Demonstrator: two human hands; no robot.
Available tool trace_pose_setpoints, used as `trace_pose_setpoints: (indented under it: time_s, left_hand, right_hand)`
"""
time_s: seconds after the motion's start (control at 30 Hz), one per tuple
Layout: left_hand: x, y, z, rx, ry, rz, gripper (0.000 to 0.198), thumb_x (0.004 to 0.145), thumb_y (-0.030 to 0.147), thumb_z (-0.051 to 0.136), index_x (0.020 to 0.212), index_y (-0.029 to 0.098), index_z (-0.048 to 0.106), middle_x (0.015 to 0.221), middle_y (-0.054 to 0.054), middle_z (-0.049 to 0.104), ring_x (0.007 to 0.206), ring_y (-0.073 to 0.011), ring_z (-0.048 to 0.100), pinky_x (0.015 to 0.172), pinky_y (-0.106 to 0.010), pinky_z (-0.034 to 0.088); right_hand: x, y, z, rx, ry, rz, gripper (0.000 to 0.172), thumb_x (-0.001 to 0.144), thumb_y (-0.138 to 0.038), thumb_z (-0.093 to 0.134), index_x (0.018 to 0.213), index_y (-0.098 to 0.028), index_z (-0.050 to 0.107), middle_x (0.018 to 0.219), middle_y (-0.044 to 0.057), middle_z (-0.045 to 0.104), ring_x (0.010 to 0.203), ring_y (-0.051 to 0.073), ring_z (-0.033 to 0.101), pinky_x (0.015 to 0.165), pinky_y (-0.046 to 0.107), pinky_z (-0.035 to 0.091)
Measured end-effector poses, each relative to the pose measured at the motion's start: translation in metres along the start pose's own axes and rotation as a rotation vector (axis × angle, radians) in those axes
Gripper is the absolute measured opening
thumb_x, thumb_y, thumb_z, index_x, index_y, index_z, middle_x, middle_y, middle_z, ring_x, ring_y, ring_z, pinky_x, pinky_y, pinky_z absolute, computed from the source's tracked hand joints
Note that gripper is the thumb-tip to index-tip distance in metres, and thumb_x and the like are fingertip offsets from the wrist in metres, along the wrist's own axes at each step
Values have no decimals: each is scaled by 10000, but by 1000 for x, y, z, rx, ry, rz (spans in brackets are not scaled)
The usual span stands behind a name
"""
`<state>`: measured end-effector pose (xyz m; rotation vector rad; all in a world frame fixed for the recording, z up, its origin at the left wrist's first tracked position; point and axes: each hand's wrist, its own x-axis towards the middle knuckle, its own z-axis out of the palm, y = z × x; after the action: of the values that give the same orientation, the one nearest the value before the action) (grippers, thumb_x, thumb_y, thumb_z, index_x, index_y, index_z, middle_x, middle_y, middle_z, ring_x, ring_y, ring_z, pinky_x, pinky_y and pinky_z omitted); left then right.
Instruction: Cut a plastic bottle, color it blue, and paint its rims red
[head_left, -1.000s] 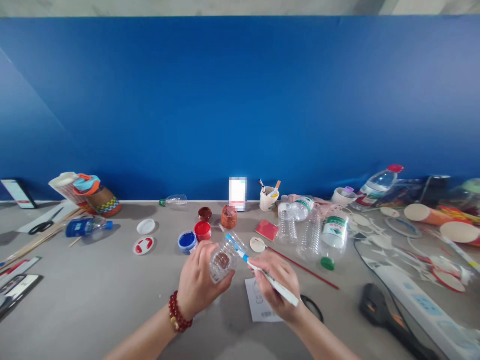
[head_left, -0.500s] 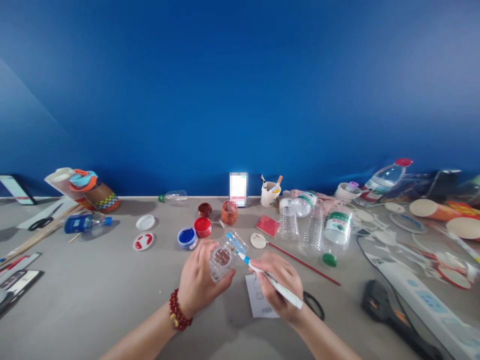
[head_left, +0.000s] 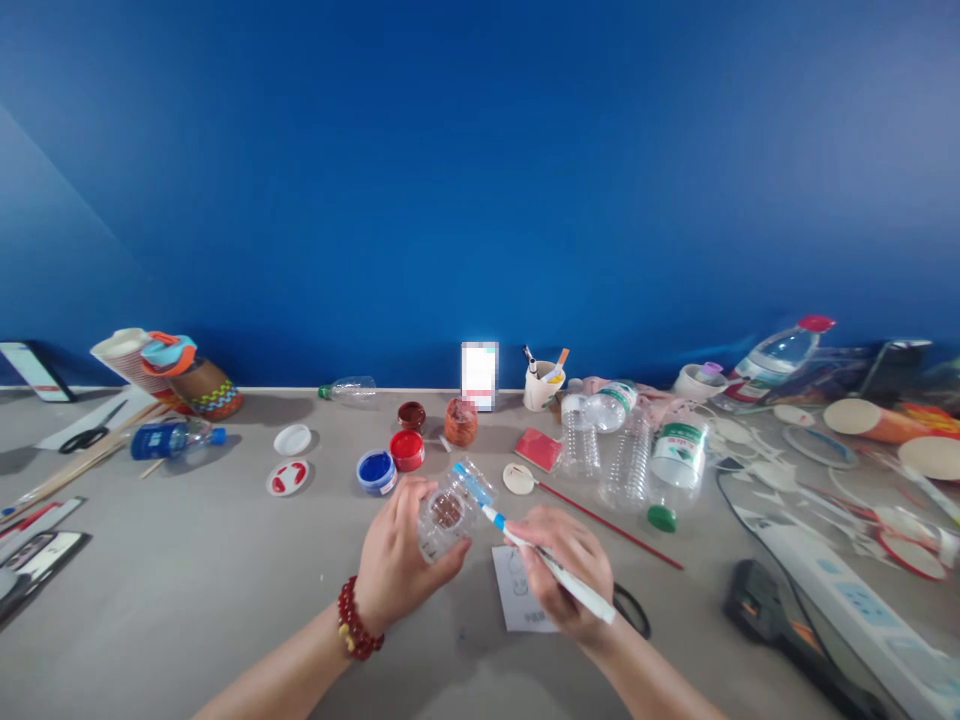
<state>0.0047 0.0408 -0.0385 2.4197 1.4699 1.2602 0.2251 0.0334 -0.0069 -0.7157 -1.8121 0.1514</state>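
My left hand (head_left: 401,545), with a red bead bracelet at the wrist, is wrapped round a clear plastic bottle piece (head_left: 442,540). The piece is tilted and carries a brown painted patch and a blue band near its upper right edge. My right hand (head_left: 566,570) grips a white marker (head_left: 570,580) with a blue tip end. That tip is at the piece's right edge, by the blue band; whether it touches cannot be made out. Below lies a white sheet with a line drawing (head_left: 517,600), partly covered by my right hand. Scissors' black handle (head_left: 632,610) shows beside that hand.
Open paint pots in blue (head_left: 376,471), red (head_left: 406,451) and brown (head_left: 411,417) stand ahead. A red-handled brush (head_left: 607,522) lies right of centre, near several clear bottles (head_left: 679,455). A glue gun (head_left: 757,600) and power strip (head_left: 840,600) occupy the right side.
The marker in my right hand has shifted slightly right and down, away from the blue band. My left hand and the bottle piece have hardly moved.
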Motion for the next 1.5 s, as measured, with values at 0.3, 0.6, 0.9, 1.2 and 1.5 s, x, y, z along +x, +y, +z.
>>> trace_pose_setpoints:
  time_s: [0.3, 0.6, 0.9, 1.2, 1.5]
  left_hand:
    - [-1, 0, -1, -12, 12, -10, 502, 778, 345, 711, 1176, 187, 450, 1064, -121, 631, 942, -250, 676, 779, -360, 597]
    - [-2, 0, 0, -7, 9, 0, 520, 778, 352, 712, 1191, 179, 447, 1082, -136, 631, 941, -250, 670, 771, -361, 593]
    - [1, -1, 1, 154, 111, 141, 514, 797, 350, 717, 1209, 149, 484, 1076, -157, 663, 1021, -306, 641, 874, -451, 540]
    - [-4, -6, 3, 252, 117, 166, 510, 789, 349, 747, 1200, 145, 525, 1088, -165, 650, 1034, -322, 635, 892, -460, 511]
    - [-3, -4, 2, 295, 133, 177, 474, 798, 336, 735, 1187, 146, 540, 1064, -159, 656, 1012, -324, 639, 873, -447, 504]
  right_hand:
    - [-5, 2, 0, -17, 9, 0, 278, 820, -49, 497, 980, -212, 656, 687, 12, 692, 581, 158, 623, 573, 272, 515]
    - [-5, 1, 0, -68, 22, -8, 274, 824, -47, 495, 973, -212, 655, 681, 8, 697, 607, 164, 648, 602, 276, 528]
    - [0, -1, 0, -80, 39, -3, 275, 824, -53, 504, 986, -218, 653, 686, 5, 706, 600, 161, 655, 599, 270, 540]
    - [-2, -1, 1, -133, 24, -5, 251, 839, -63, 503, 978, -212, 650, 667, 8, 699, 581, 165, 651, 622, 287, 549]
    - [-4, 2, 1, -146, 15, -18, 248, 830, -62, 511, 971, -213, 650, 666, 3, 691, 582, 162, 651, 600, 273, 542]
